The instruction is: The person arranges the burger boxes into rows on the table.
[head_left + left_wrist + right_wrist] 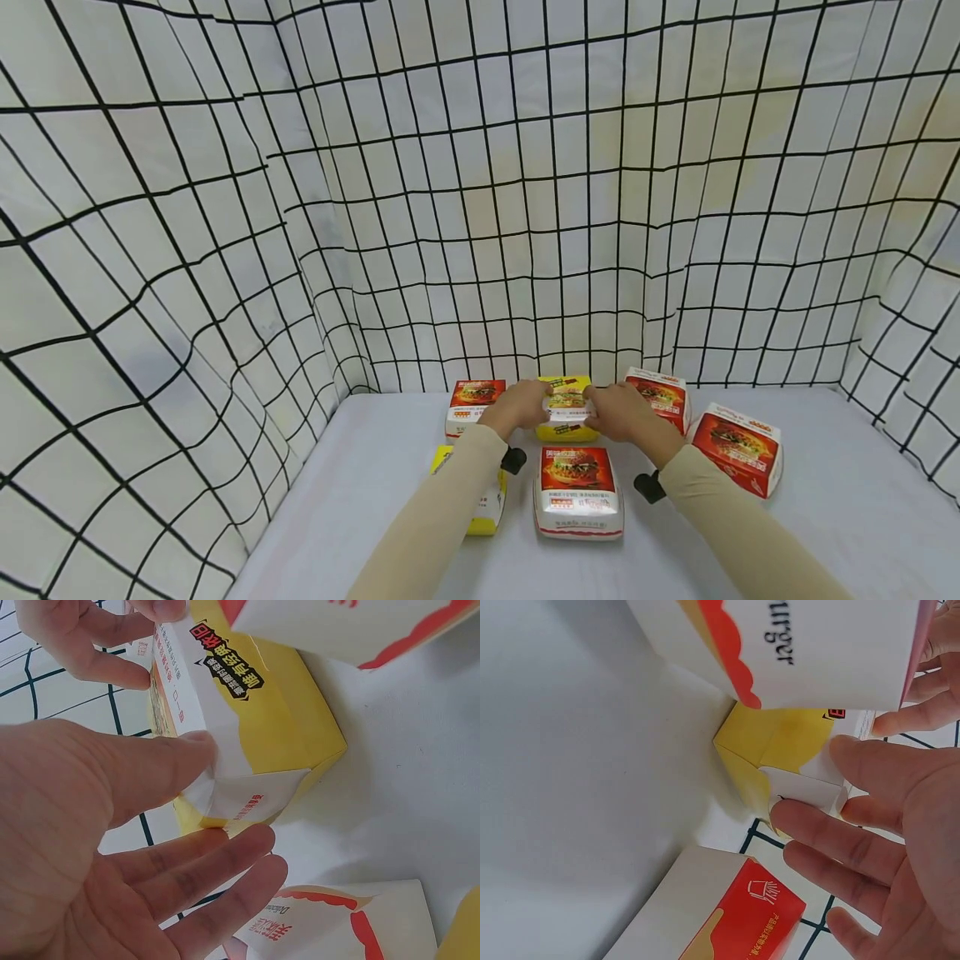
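At the back of the table, a yellow and white burger box [567, 408] sits between both hands. The left hand [519, 407] holds its left end; in the left wrist view the thumb lies on the top edge of the box [289, 712] and the fingers reach along its end. From the other side, the right hand [618, 411] grips the right end. Its thumb [862, 761] is at the upper edge, with fingertips against the end flap in the right wrist view. Directly in front stands a red and white burger box [577, 496].
Another red and white box [468, 398] is beside the left hand. A yellow box [489, 510] lies partly hidden under the left forearm. Two more red boxes stand at right, one behind the right hand [663, 392], one farther out [738, 446]. Black netting [480, 225] surrounds the table.
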`<state>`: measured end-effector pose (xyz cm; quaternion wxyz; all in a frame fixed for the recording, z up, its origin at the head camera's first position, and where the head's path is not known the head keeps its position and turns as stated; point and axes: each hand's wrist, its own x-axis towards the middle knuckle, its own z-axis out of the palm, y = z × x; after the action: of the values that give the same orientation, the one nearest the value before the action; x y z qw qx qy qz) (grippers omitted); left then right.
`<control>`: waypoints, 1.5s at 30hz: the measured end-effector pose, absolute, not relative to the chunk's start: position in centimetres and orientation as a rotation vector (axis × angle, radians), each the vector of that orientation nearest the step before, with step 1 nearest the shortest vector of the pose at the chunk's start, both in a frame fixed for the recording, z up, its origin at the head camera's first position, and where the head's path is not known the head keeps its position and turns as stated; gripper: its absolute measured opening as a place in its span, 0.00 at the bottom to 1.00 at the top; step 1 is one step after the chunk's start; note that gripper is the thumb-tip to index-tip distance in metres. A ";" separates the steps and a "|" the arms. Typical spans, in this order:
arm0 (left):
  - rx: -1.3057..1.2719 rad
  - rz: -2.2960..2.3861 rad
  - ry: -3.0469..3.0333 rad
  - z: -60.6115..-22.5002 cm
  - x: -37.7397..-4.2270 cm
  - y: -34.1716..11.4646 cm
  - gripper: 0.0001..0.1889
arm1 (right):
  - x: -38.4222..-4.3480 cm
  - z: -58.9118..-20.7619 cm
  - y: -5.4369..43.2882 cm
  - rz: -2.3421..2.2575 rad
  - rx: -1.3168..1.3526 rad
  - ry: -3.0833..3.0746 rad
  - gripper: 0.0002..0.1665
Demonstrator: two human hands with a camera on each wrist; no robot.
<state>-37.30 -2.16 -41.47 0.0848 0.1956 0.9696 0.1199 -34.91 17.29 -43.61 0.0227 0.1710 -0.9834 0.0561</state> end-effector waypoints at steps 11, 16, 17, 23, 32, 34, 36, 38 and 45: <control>0.624 0.345 2.902 -41.6 -37.2 -2.2 0.26 | -34.9 -43.7 17.2 0.165 0.545 -3.042 0.27; 0.621 0.338 2.908 -41.7 -37.2 -2.1 0.26 | -34.9 -43.6 17.3 0.160 0.551 -3.035 0.27; 0.619 0.340 2.909 -41.6 -37.2 -2.1 0.26 | -34.9 -43.6 17.3 0.167 0.547 -3.038 0.27; 0.610 0.333 2.911 -41.5 -37.1 -2.1 0.26 | -34.7 -43.7 17.4 0.174 0.545 -3.039 0.26; 0.565 0.368 2.904 -41.5 -36.9 -2.3 0.29 | -34.7 -43.7 17.5 0.232 0.521 -3.035 0.28; 0.548 0.376 2.902 -41.6 -36.9 -2.4 0.31 | -34.6 -43.6 17.6 0.269 0.506 -3.030 0.29; 0.536 0.368 2.905 -41.4 -36.8 -2.5 0.33 | -34.5 -43.5 17.8 0.292 0.517 -3.005 0.30; 0.534 0.347 2.920 -41.1 -36.5 -2.5 0.33 | -34.2 -43.2 18.1 0.325 0.536 -2.972 0.31; 0.623 0.377 3.021 -38.2 -34.3 -2.2 0.31 | -32.0 -41.0 20.3 0.546 0.516 -2.839 0.27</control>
<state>-34.29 -2.22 -38.19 0.0171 0.2005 0.9720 0.1214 -32.04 20.31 -40.99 0.1021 0.1747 -0.9617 0.1850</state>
